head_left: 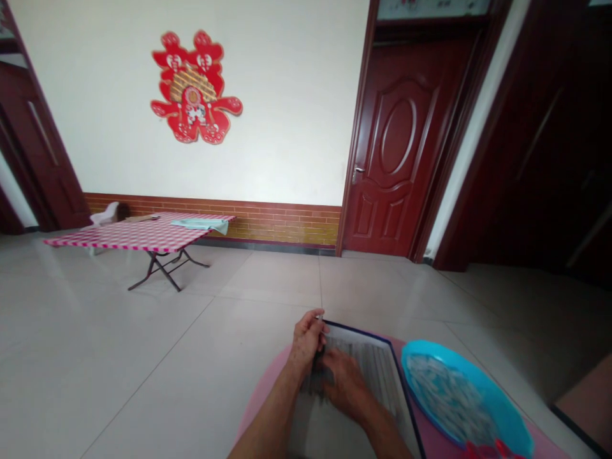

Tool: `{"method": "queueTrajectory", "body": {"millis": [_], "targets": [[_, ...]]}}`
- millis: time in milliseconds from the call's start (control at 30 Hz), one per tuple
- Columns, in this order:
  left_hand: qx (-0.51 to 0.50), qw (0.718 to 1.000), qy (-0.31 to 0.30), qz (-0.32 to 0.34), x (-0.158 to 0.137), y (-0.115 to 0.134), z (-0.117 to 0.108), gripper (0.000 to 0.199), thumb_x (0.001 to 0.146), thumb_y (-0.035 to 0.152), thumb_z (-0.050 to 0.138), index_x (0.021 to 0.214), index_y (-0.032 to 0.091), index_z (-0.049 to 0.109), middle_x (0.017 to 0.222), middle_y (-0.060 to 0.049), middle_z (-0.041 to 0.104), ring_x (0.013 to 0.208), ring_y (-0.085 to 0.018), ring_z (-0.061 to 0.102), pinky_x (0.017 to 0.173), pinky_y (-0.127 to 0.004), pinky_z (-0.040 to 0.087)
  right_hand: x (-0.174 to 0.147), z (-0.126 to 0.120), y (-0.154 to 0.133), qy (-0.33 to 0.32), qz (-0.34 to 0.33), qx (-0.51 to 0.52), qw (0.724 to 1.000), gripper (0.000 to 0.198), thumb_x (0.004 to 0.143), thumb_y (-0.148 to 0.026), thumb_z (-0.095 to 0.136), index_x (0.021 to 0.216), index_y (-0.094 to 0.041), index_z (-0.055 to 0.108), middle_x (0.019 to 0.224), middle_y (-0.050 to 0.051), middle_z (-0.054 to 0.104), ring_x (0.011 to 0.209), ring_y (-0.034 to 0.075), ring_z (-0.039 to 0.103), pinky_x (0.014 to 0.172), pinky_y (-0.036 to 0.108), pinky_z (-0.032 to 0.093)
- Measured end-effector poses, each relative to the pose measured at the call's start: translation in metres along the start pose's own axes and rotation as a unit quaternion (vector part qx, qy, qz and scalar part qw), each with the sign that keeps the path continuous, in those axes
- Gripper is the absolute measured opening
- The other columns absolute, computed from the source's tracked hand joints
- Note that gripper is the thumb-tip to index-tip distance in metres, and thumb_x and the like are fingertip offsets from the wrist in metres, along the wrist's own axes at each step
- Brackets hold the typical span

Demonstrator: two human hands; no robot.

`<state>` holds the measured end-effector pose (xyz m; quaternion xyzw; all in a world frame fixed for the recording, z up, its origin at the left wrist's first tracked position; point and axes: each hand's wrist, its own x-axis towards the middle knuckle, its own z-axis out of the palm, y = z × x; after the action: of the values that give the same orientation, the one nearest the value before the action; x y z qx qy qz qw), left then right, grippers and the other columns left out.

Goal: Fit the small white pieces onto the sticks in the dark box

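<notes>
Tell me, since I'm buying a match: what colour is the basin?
Bright blue; the basin shows best in the head view.

One camera, worn on the person's head, looks forward and down: the forearms (272, 414) enter from the bottom edge, with the left hand (307, 339) and right hand (343, 377) close by over the pink worktop (262, 395), while the wide view runs on across the floor (167, 370) to the far wall (291, 115) and door (398, 140)
</notes>
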<state>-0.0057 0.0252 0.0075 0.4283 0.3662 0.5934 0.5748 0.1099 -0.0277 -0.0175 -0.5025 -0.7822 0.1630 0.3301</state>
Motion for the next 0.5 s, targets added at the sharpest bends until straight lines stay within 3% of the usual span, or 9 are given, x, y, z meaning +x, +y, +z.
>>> {"method": "queueTrajectory", "body": {"millis": [233, 500], "targets": [[0.018, 0.999, -0.009, -0.028, -0.003, 0.003, 0.003, 0.05, 0.067, 0.055, 0.066, 0.097, 0.015, 0.059, 0.053, 0.007, 0.052, 0.034, -0.004, 0.034, 0.035, -0.018, 0.017, 0.009, -0.023, 0.031, 0.144, 0.093, 0.039, 0.984, 0.016, 0.067, -0.019, 0.055, 0.071, -0.023, 0.07, 0.073, 0.004, 0.067, 0.073, 0.022, 0.06, 0.073, 0.034, 0.044], [0.058, 0.997, -0.04, -0.041, -0.004, -0.006, 0.006, 0.048, 0.068, 0.054, 0.064, 0.097, 0.017, 0.057, 0.05, 0.01, 0.049, 0.032, -0.004, 0.03, 0.033, -0.017, 0.018, 0.008, -0.014, 0.022, 0.151, 0.069, -0.065, 0.984, 0.023, 0.076, -0.01, 0.046, 0.08, -0.019, 0.067, 0.08, 0.006, 0.066, 0.078, 0.02, 0.06, 0.075, 0.032, 0.044]]}}
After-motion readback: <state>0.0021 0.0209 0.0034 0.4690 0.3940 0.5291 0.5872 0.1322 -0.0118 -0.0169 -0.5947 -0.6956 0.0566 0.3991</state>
